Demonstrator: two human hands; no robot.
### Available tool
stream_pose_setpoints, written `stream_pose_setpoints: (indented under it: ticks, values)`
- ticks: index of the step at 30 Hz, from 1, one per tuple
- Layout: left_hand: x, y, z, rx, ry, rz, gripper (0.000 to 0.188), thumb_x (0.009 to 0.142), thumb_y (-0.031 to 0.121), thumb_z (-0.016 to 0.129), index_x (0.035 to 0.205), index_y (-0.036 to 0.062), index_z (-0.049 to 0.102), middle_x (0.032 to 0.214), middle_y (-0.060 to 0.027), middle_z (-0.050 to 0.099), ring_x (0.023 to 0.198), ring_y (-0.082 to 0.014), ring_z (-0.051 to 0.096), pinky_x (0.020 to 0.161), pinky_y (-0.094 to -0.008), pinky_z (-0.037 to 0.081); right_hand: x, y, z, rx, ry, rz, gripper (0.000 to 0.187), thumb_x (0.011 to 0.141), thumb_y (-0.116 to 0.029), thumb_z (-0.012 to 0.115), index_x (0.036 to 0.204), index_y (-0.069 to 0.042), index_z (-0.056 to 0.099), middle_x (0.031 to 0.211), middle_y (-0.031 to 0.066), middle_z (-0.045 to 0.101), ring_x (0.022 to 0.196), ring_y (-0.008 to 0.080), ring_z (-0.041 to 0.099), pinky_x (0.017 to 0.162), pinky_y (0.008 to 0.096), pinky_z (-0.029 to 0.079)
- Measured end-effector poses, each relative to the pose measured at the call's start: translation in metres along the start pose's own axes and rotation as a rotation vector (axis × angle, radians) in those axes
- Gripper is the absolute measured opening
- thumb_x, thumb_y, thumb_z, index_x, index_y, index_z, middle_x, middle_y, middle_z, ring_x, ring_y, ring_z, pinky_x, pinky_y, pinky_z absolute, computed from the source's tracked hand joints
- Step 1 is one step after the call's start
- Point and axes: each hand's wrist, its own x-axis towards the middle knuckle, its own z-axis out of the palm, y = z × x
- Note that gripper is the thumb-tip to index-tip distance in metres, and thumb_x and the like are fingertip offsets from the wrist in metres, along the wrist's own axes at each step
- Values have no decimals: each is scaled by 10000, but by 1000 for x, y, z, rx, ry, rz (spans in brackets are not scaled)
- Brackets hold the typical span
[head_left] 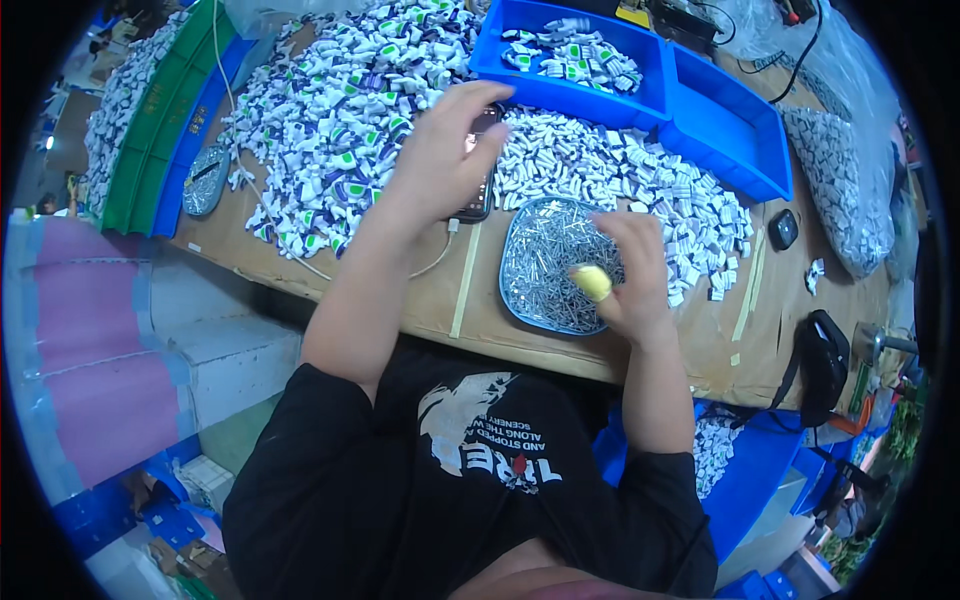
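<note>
Containers on the bench (425, 305). A blue-rimmed tray (504, 275), near the front edge, holds loose silvery metal pins (550, 260); the right hand (598, 250), thumb capped in yellow, is half open over its right side, nothing visible in its grasp. The left hand (503, 118), loosely curved with thumb and fingers apart, lies over a phone (487, 195), grasping nothing visible. Behind, a blue bin (585, 100) contains white parts (590, 60); a clear bag (845, 185), far right, contains small pale pieces.
</note>
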Motion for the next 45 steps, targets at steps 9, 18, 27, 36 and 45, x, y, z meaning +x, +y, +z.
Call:
stream_pose_setpoints:
  ticks: [9,18,27,36,45]
  values:
    - [-25,-51,-65,1245,-152,-167,237,808,92,582,1039,63,632,980,-142,606,914,-336,596,800,-432,483,-3,-17,3,-81,-481,-28,322,645,-92,709,962,-130,668,994,35,581,987,248,501,844,398,334]
    - [-9,-49,-66,1189,-182,-229,172,803,90,597,957,59,668,950,-146,603,890,-340,608,801,-411,488,-8,-14,10,-72,-429,-31,332,601,58,632,875,-127,664,900,3,601,961,223,519,848,376,330]
    - [-12,-57,-56,1294,-226,-162,128,796,114,631,899,47,669,895,-153,607,889,-331,610,776,-423,489,-7,-14,11,26,-282,-3,343,622,95,596,903,-93,652,889,28,615,898,241,537,802,362,382]
    - [-2,-57,-73,1163,65,0,128,844,94,574,905,0,637,818,-172,650,780,-336,628,719,-407,490,-4,-6,12,106,-66,2,228,721,37,655,931,-47,637,887,93,624,845,270,563,755,355,441]
    - [-1,-17,44,-246,-79,-257,152,905,72,557,993,3,658,878,-57,645,783,-81,594,684,-231,493,-11,-12,10,337,137,-62,242,732,60,695,940,-13,595,874,123,603,802,217,606,711,299,482]
